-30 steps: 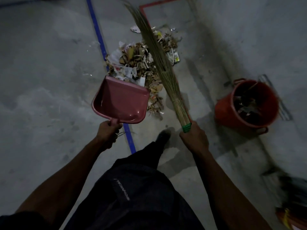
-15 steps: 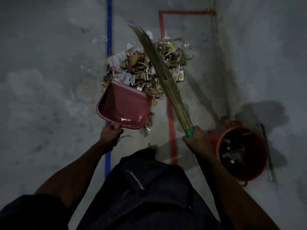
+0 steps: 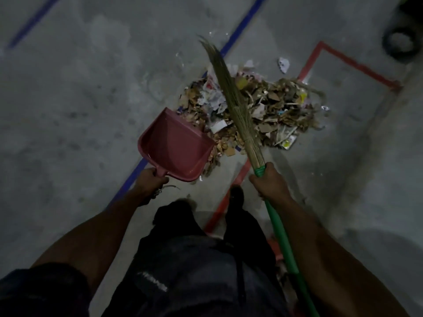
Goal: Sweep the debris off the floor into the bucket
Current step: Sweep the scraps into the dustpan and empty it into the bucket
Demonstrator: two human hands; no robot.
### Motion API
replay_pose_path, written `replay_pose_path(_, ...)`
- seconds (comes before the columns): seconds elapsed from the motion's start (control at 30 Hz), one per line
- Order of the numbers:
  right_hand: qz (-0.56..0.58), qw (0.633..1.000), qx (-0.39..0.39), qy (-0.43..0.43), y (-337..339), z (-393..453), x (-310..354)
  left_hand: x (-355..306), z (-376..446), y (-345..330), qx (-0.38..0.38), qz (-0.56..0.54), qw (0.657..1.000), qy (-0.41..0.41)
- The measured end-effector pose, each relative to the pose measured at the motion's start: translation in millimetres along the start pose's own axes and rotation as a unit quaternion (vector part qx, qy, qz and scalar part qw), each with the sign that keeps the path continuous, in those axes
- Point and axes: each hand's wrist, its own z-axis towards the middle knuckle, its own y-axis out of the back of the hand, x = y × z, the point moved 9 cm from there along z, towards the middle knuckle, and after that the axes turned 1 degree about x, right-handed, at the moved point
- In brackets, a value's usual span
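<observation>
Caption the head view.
Left hand holds pink plastic dustpan, right hand grips straw broom over debris pile.

The floor (image 3: 80, 110) is bare grey concrete, mottled with paler scuffs and darker stains, under dim light. A blue tape line (image 3: 242, 21) runs diagonally across it, and a second blue line (image 3: 32, 21) crosses the upper left corner. A red tape outline (image 3: 357, 67) marks a rectangular corner. A dark ring-shaped object (image 3: 399, 43), blurred, sits at upper right.
</observation>
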Motion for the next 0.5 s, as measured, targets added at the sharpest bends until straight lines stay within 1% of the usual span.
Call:
replay_pose_path(0.1, -0.021, 0.999, 0.040, 0.023, -0.6, 23.9, -4.3, 15.9, -11.8, -20.7, -0.021, -0.024, 0.999, 0.031)
replay_pose_path(0.27, -0.057, 0.994, 0.077, 0.044, -21.3, 56.2, -15.0, 51.8, -17.7, -50.5, -0.016, -0.056, 0.996, 0.074)
replay_pose_path(0.37, -0.094, 0.991, 0.077, 0.056, -49.6, 77.7, -27.4, 86.7, -9.0, -67.4, -0.012, -0.060, 0.994, 0.095)
replay_pose_path(0.5, -0.141, 0.985, 0.076, 0.058, -101.2, 107.6, -46.7, 152.1, 17.3, -97.1, 0.018, -0.075, 0.989, 0.125)
